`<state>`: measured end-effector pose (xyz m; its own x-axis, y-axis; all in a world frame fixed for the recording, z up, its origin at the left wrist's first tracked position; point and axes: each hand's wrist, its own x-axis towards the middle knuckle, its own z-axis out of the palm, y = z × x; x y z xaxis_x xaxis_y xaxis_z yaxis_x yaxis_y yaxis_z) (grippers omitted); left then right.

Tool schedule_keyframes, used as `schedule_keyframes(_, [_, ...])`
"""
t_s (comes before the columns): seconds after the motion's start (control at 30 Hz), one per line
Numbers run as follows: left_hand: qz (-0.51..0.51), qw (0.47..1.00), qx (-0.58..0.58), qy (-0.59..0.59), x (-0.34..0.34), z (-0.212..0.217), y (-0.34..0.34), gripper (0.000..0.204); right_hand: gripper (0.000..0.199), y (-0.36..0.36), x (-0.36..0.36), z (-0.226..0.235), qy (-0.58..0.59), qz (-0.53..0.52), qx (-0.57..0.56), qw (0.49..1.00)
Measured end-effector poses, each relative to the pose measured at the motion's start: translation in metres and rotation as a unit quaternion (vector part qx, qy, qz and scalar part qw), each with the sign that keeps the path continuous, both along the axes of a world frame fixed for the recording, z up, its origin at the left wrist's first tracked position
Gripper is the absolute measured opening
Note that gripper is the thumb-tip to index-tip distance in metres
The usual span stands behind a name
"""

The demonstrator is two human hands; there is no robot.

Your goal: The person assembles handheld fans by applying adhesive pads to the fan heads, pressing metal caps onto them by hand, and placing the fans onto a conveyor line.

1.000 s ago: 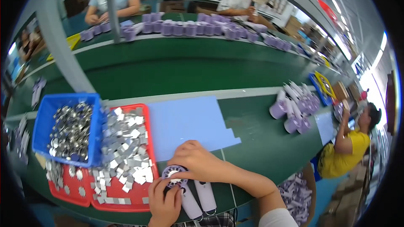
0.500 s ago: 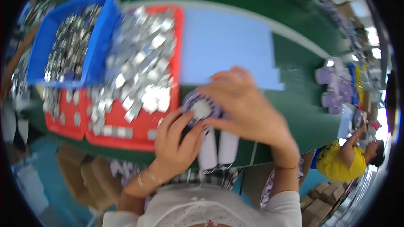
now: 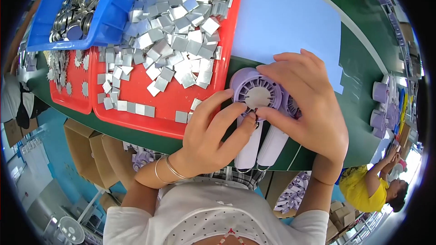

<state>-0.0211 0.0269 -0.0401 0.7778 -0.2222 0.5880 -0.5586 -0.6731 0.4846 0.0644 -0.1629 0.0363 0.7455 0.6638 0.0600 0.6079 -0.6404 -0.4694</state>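
Observation:
A lavender handheld fan [image 3: 249, 147] lies on the green table in front of me, its round slotted head fitted with a silver disc [image 3: 260, 96] in the middle. My left hand [image 3: 206, 134] is closed at the head's lower left, fingertips pressed together at the disc's lower edge. Something small and dark shows at those fingertips, too small to name. My right hand [image 3: 313, 104] curves round the head's right side, with fingers on the top rim and the thumb near the lower rim. Beside it lies a second lavender fan [image 3: 273, 147], partly hidden under my right hand.
Left of my hands sits a red tray [image 3: 136, 125] of loose silver square plates. A blue bin [image 3: 102, 31] of round metal parts overlaps it. A light-blue sheet [image 3: 286, 18] lies beyond. Several lavender fan parts [image 3: 379, 104] stand at right, near a person in yellow [image 3: 368, 190].
The view has shifted, so the trays and hands appear larger and the hands farther right. My left fingertips have moved from the disc's left side to its lower edge. My right hand stays at the fan.

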Motion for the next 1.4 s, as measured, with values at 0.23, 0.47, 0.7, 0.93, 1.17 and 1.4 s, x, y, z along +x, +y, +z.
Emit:
schedule_keyframes(0.23, [0.005, 1.000, -0.002, -0.009, 0.0020, -0.0016, -0.0016, 0.019, 0.039, 0.0044, 0.0016, -0.0078, -0.002, -0.030, 0.033, 0.999])
schedule_keyframes(0.47, [0.004, 1.000, 0.006, -0.010, 0.0010, -0.0019, -0.0004, 0.020, 0.037, 0.0069, 0.0022, -0.0066, 0.010, -0.042, 0.039, 0.998])
schedule_keyframes(0.7, [0.010, 1.000, -0.008, -0.015, 0.0005, -0.0038, -0.0015, 0.019, 0.038, 0.0063, 0.0025, -0.0065, 0.022, -0.046, 0.039, 0.998])
schedule_keyframes(0.93, [0.003, 1.000, 0.009, -0.017, 0.0004, -0.0033, -0.0009, 0.017, 0.037, 0.0067, 0.0027, -0.0043, 0.029, -0.050, 0.042, 0.997])
schedule_keyframes(1.17, [-0.002, 1.000, 0.015, -0.021, 0.0005, -0.0023, -0.0007, 0.017, 0.031, 0.0062, 0.0023, -0.0066, 0.028, -0.065, 0.047, 0.996])
schedule_keyframes(1.4, [-0.003, 1.000, 0.014, -0.024, 0.0004, -0.0040, -0.0009, 0.016, 0.030, 0.0062, 0.0033, -0.0073, 0.042, -0.068, 0.054, 0.995])
